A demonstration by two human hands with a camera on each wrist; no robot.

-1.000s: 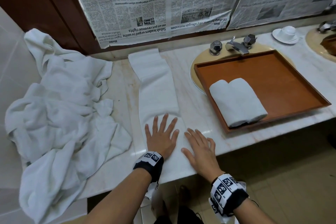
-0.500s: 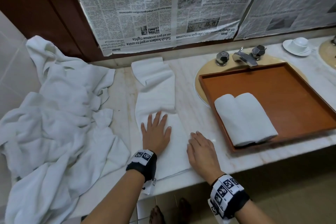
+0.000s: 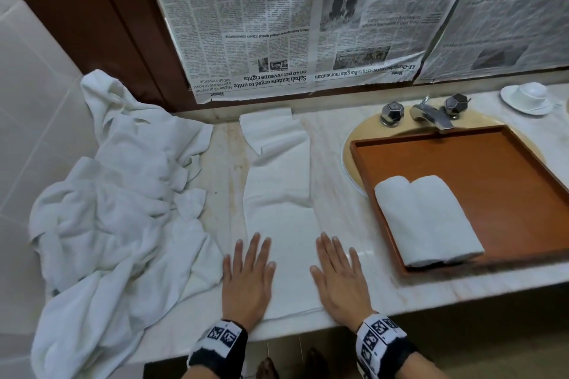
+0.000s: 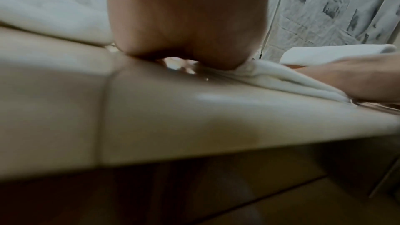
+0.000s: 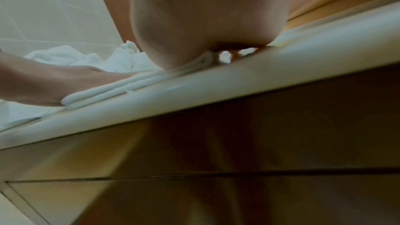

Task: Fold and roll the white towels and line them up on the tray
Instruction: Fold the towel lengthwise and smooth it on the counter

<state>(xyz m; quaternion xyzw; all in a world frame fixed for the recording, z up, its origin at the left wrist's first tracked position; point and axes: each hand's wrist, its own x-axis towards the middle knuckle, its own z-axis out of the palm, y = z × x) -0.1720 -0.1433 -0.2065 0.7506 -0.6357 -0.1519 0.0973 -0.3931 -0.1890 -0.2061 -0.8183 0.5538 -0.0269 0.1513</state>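
Towel (image 3: 278, 191) lies folded into a long strip on the tabletop (image 3: 345, 194), ready for rolling. Left hand (image 3: 248, 278) and right hand (image 3: 337, 281) press its near end, fingers (image 3: 255, 246) straight and slightly spread, probably flattening it.

In both wrist views the heel of the palm fills the upper middle, so the fingers of the left hand (image 4: 186, 16) and the right hand (image 5: 207, 14) are hidden there. The lower half of each is dark blur below the surface (image 4: 194, 109) edge. From the head view, the near end of the folded towel (image 3: 278, 181) lies under both palms. The pile of loose towels (image 3: 117, 209) runs off the left and bottom edges. The tray (image 3: 508, 181) is cut at the right. The small print of the newspaper (image 3: 277, 24) is too small to read.
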